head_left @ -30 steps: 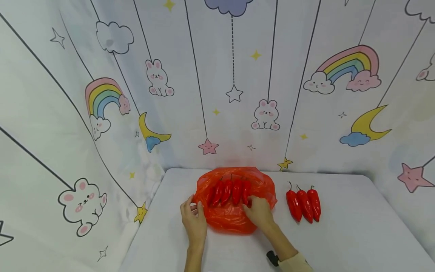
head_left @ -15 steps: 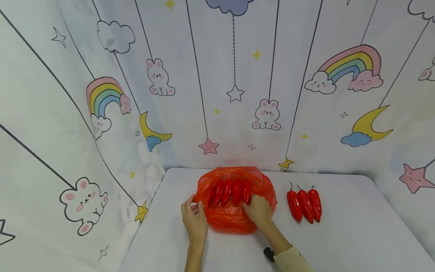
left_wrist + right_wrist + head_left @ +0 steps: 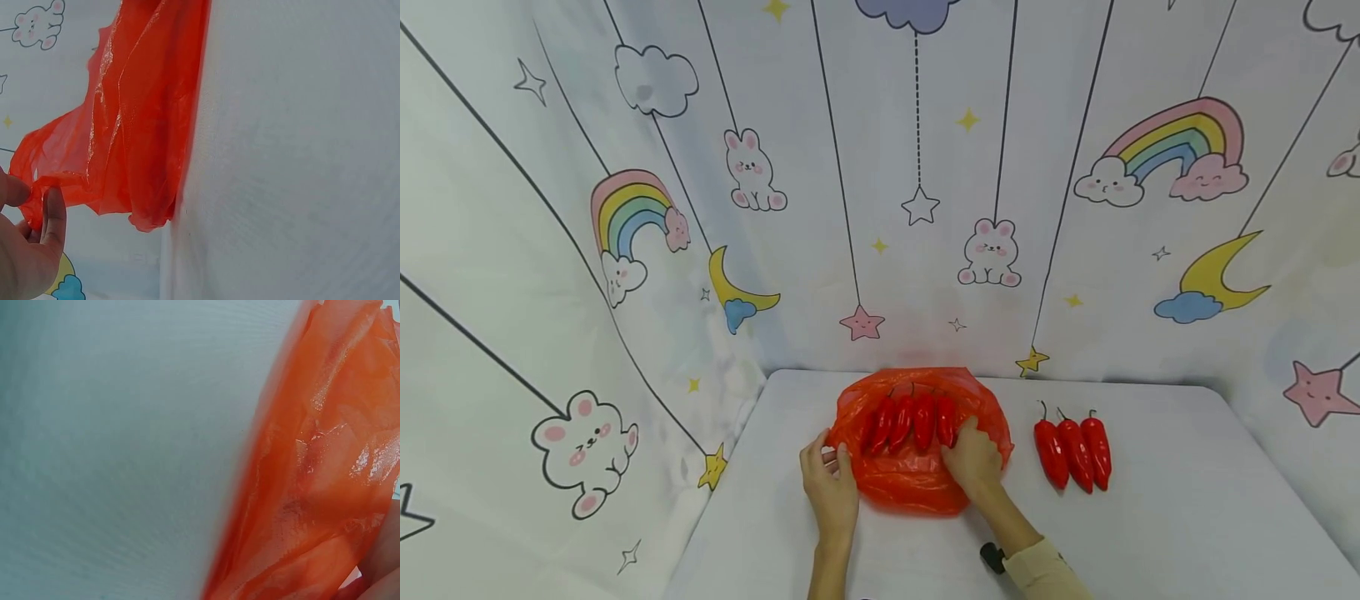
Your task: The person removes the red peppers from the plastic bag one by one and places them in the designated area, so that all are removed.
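A thin red plastic bag (image 3: 910, 492) lies mouth up on the white table, in the middle of the head view. Several red chili peppers (image 3: 923, 421) stand side by side in its mouth, stems toward the back. My left hand (image 3: 831, 492) pinches the bag's left edge; the left wrist view shows thumb and fingers (image 3: 55, 215) on a fold of the film. Inside the right part of the mouth is my right hand (image 3: 976, 460), thumb and index finger apart, close beside the rightmost pepper. Its other fingers are hidden. In the right wrist view, the bag's orange-looking side (image 3: 337, 462) covers most of the hand.
Three more chili peppers (image 3: 1073, 454) lie in a row on the table (image 3: 1172, 500), right of the bag. A white cloth backdrop (image 3: 820, 167) with cartoon drawings rises behind the table and along its left side.
My right hand has shifted slightly right and up, its index finger now more extended away from the rightmost pepper. The left hand keeps its hold on the bag's edge.
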`<state>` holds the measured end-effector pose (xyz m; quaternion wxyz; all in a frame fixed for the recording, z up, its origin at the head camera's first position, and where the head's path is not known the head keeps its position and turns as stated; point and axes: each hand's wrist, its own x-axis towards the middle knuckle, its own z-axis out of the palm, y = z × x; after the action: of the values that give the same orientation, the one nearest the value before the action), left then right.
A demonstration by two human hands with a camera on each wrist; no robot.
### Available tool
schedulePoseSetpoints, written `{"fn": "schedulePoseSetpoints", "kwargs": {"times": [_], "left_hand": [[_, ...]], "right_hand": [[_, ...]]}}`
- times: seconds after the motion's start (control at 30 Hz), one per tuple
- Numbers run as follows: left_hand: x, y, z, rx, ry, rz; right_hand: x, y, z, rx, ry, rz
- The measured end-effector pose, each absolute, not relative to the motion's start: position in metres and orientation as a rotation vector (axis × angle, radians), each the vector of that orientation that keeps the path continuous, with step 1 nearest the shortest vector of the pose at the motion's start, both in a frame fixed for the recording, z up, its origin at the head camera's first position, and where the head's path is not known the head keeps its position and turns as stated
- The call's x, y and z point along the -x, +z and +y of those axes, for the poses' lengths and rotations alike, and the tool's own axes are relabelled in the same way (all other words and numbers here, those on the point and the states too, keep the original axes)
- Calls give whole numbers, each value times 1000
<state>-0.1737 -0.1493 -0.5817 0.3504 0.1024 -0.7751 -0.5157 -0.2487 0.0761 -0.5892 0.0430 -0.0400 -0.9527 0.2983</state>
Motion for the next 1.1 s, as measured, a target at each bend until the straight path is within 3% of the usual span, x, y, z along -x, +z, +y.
{"fn": "schedulePoseSetpoints", "kwargs": {"times": [1.1], "left_hand": [[175, -584, -149, -254, -1315, -1996]], "right_hand": [[233, -567, 92, 101, 1259, -2720]]}}
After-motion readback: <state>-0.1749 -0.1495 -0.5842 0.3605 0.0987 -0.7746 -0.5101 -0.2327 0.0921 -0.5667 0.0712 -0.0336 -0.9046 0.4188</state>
